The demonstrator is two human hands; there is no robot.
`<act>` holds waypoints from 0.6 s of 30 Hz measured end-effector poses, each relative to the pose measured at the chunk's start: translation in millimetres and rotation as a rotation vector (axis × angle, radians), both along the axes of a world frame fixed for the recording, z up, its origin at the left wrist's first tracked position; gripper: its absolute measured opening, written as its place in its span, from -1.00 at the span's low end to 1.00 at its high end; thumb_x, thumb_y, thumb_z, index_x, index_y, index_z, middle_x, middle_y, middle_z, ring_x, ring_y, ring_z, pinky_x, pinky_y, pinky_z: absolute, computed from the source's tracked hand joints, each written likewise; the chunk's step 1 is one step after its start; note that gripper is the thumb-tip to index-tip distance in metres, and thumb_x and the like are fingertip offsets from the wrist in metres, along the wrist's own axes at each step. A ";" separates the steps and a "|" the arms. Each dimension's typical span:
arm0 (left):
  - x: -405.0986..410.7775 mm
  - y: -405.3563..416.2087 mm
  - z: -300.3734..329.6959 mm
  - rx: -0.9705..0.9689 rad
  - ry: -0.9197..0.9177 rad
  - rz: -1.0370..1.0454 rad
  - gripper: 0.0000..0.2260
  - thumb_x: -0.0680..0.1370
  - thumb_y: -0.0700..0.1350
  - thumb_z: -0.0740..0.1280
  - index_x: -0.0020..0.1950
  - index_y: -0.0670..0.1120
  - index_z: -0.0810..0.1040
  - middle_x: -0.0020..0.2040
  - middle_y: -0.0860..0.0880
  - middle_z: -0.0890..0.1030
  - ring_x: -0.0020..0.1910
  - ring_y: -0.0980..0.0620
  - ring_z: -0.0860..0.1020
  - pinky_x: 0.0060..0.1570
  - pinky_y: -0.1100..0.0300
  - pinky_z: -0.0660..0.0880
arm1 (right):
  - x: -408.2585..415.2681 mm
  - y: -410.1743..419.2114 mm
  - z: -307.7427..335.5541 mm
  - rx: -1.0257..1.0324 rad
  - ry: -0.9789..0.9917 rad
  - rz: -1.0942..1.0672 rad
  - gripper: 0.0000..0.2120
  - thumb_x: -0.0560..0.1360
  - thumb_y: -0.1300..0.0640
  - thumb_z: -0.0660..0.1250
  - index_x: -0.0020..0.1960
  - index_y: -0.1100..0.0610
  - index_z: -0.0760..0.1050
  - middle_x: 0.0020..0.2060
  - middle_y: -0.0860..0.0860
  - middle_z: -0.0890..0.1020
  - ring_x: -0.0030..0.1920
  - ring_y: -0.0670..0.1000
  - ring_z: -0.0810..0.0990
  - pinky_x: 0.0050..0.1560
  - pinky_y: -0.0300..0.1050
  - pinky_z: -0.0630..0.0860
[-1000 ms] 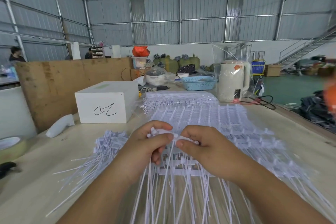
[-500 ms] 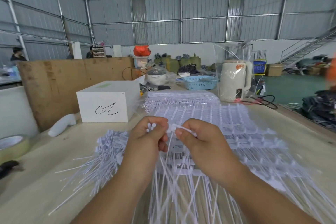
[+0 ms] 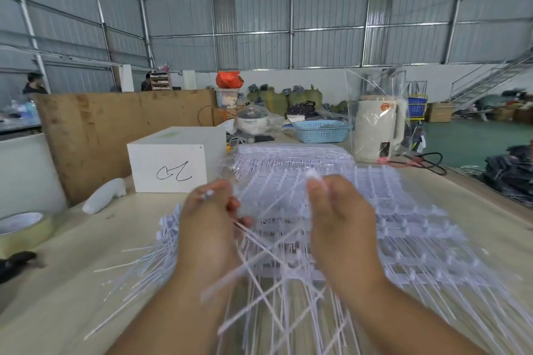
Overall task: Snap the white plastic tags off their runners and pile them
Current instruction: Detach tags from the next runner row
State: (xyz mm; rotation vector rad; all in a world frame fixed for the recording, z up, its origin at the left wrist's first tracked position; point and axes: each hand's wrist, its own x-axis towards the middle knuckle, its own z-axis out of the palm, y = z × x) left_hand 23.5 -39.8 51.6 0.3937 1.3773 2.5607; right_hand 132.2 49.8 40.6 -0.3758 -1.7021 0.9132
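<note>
Sheets of white plastic tags on their runners (image 3: 403, 228) lie stacked across the wooden table in front of me. My left hand (image 3: 207, 228) is raised and closed on a bunch of white tags whose thin tails hang down and cross below it. My right hand (image 3: 340, 219) pinches the white head of a runner strip at its fingertips, a hand's width to the right of the left hand. A loose pile of snapped-off tags (image 3: 150, 256) fans out on the table left of my left hand. Both hands are blurred by motion.
A white box (image 3: 170, 164) with a scribble stands at the back left, a white handle-shaped object (image 3: 103, 196) beside it. A tape roll (image 3: 23, 230) sits at the left edge. Another stack of tag sheets (image 3: 294, 155), a blue basket (image 3: 321, 131) and a bagged kettle (image 3: 377, 130) stand behind.
My hands, which were pressed together on one strip, have pulled apart sideways and risen. The left hand came away with tags, and the tails now swing loose beneath it.
</note>
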 end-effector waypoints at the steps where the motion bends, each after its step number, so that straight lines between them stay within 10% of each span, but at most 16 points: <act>1: -13.2 -5.3 1.3 -0.036 0.014 0.060 -0.84 0.58 -0.25 0.28 -0.16 -0.05 0.52 -0.42 0.00 0.44 -0.56 0.15 0.38 -0.56 0.28 0.42 | 3.8 6.2 1.8 -0.061 0.065 0.043 -0.62 0.62 0.05 0.21 -0.34 0.09 0.25 -0.53 -0.12 0.32 -0.51 -0.14 0.25 -0.48 -0.34 0.24; 9: -1.0 -2.5 -6.6 -0.331 0.587 -0.321 -0.89 0.45 -0.22 0.37 -0.25 -0.05 0.60 -0.45 0.02 0.48 -0.49 0.07 0.43 -0.49 0.24 0.39 | 6.2 9.6 -8.7 0.129 -0.326 0.463 -0.91 0.55 -0.02 0.33 -0.04 -0.19 0.43 -0.47 -0.03 0.49 -0.50 -0.07 0.34 -0.45 -0.18 0.28; 13: 2.8 -5.0 -8.2 -0.313 0.594 -0.442 -0.91 0.35 -0.14 0.29 -0.24 -0.06 0.58 -0.43 -0.01 0.46 -0.47 0.00 0.42 -0.44 0.23 0.37 | 12.2 21.6 -7.2 0.178 -0.405 0.463 -0.64 0.39 -0.25 0.30 0.14 -0.26 0.31 -0.46 -0.15 0.49 -0.50 -0.16 0.38 -0.39 -0.28 0.32; 18: 4.5 -8.2 -14.4 -0.333 0.755 -0.684 -0.81 0.40 0.00 0.40 -0.12 -0.10 0.58 -0.19 -0.16 0.64 -0.32 0.07 0.52 -0.35 0.23 0.44 | 16.4 24.4 -6.6 0.295 -0.536 0.421 -0.58 0.45 -0.18 0.25 0.27 -0.29 0.23 -0.22 -0.14 0.66 -0.29 -0.06 0.62 -0.18 0.04 0.55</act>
